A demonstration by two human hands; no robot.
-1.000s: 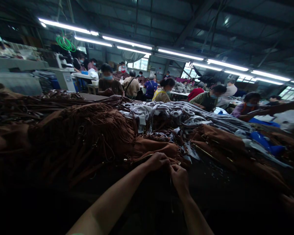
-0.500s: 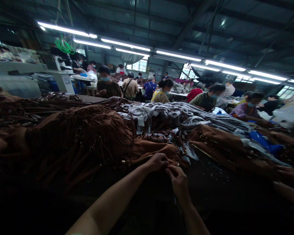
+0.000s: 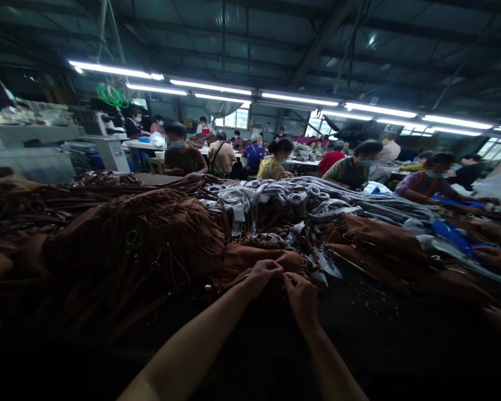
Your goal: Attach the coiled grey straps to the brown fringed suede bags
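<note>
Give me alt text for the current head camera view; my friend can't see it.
A person's bare left hand and bare right hand nearly meet at a brown, leather-like item. Fringed brown material is heaped to the left; long grey strips lie behind, with people beyond.

Dark-brown fringed leather-like pile point(image 3: 162, 223); plain rust-brown soft piece point(image 3: 256, 257); silvery-grey long strands point(image 3: 342, 192); bright blue plastic sheet point(image 3: 448, 238); vivid green coiled hose point(image 3: 112, 96).

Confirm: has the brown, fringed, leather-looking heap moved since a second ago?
No; the heap keeps its place left of the pale grey plastic-wrapped straps. No visible shift either way.
</note>
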